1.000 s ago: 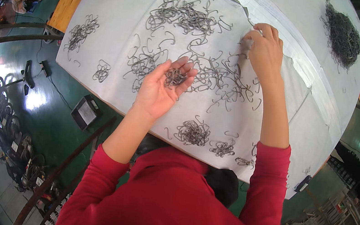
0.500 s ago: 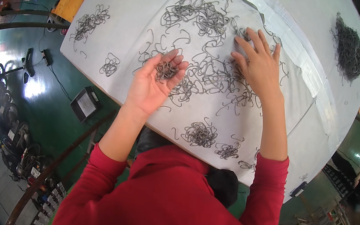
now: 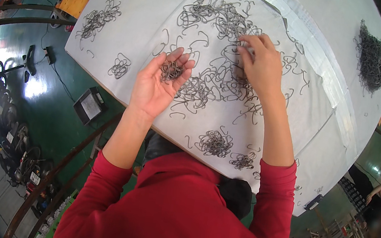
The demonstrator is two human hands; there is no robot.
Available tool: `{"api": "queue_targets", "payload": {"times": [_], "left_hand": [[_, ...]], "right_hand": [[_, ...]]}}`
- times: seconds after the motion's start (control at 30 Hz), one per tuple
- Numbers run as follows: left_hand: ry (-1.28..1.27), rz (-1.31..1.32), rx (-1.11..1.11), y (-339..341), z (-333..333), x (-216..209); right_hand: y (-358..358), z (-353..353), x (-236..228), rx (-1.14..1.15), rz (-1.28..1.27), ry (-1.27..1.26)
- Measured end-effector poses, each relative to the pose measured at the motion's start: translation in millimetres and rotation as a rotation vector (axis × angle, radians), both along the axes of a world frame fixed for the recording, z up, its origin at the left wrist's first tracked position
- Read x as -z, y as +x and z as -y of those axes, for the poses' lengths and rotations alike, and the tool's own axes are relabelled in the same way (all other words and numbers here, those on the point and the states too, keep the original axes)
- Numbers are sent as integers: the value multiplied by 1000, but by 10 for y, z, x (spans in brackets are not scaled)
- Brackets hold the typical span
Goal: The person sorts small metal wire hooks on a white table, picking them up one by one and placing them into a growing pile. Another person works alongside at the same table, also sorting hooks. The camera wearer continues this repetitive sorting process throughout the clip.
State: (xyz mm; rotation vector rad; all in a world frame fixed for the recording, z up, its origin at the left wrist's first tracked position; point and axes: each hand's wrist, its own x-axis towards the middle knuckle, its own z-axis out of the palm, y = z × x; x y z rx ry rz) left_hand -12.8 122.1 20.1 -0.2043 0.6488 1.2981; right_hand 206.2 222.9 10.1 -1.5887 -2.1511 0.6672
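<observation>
A small cluster of bent grey wire hooks (image 3: 172,71) rests in my left hand (image 3: 154,82), which is cupped palm up above the table with its fingers curled around them. To the right, my right hand (image 3: 262,66) is palm down over the loose heap of wire hooks (image 3: 218,74). Its fingers are bent, and a gap shows between thumb and forefinger. No hook can be made out in its grip, though its palm side is hidden. More hooks lie tangled in a pile (image 3: 219,16) beyond both hands.
Smaller hook piles lie near the front edge (image 3: 215,143), at the left (image 3: 120,66) and at the far left (image 3: 99,19). A dense dark pile (image 3: 373,59) is at the far right. Clear tape (image 3: 324,65) crosses the white-covered table (image 3: 150,21). A black bin (image 3: 90,106) stands on the floor.
My right hand has moved left and slightly up over the heap, its spread fingers drawing closer together. My left hand, still holding its hooks, has shifted slightly left.
</observation>
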Motion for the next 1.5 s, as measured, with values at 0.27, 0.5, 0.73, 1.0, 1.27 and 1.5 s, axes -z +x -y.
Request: {"api": "queue_targets", "payload": {"times": [0.27,0.5,0.73,1.0,1.27,1.5], "left_hand": [[-17,2,-25,-47,36,33],[-4,25,-32,-108,47,53],[-8,34,-47,-142,57,36],[-15,13,-58,-205,100,61],[-38,-13,-54,-141,58,10],[-19,0,-31,-107,24,34]], "right_hand": [[53,-4,-36,84,67,122],[117,53,8,-164,115,250],[-28,-52,53,-78,177,288],[54,68,23,-116,230,212],[147,76,31,-29,152,287],[168,-89,23,-22,134,288]]}}
